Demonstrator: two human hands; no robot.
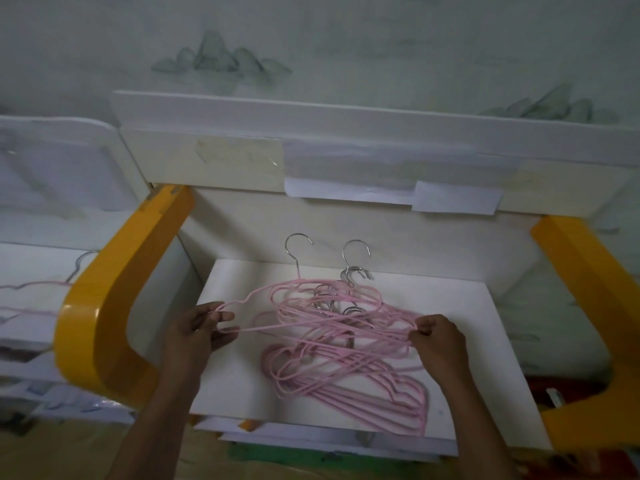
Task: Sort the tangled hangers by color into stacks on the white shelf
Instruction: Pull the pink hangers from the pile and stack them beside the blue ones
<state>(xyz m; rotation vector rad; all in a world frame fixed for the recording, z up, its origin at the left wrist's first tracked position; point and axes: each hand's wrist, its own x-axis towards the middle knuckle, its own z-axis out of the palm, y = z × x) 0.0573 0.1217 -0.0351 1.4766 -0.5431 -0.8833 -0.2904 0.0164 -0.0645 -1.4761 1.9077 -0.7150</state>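
Pink hangers (332, 320) pinched at both ends by left hand (197, 332) and right hand (438, 337).

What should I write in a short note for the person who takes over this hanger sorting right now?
Left hand: its fingers pinch the left end of a pink hanger.
Right hand: grips the right end of the tangled bunch.
Hangers: the pink tangle lies on the white shelf, chrome hooks pointing to the back. A flatter pink pile lies at the front right of the shelf. More hangers lie on the unit to the left, too blurred to tell the color.
Done: perhaps the front pile; I cannot confirm.
Left: free the held hanger, stack it, then clear the rest of the tangle.
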